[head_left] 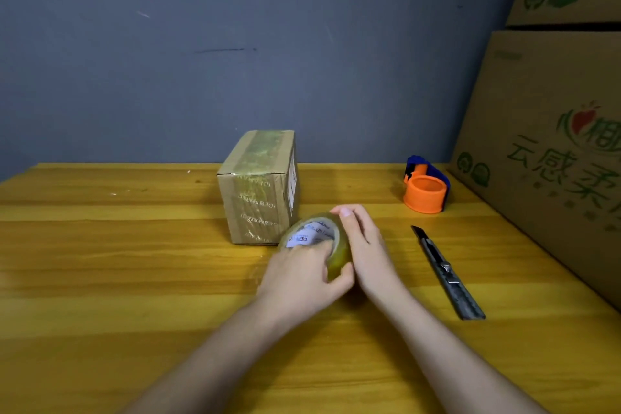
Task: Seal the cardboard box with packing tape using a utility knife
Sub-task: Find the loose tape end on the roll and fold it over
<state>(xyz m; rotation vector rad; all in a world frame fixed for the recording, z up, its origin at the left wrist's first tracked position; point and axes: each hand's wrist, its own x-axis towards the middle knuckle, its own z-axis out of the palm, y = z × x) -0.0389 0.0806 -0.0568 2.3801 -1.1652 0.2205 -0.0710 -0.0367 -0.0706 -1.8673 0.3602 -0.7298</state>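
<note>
A small cardboard box (pixel 260 188) stands on the wooden table (pixel 117 262), with strips of clear tape over its top and front. Just in front of its right corner both hands hold a roll of clear yellowish packing tape (pixel 317 237). My left hand (pixel 302 276) grips the roll from below, fingers reaching into its core. Against the roll's right side lies my right hand (pixel 361 242), fingertips on the top rim. A dark utility knife (pixel 445 270) lies on the table to the right of my hands, blade end pointing away.
An orange and blue tape dispenser (pixel 425 186) sits at the back right of the table. Large printed cardboard cartons (pixel 554 144) are stacked along the right edge. A grey-blue wall (pixel 235 44) rises behind the table.
</note>
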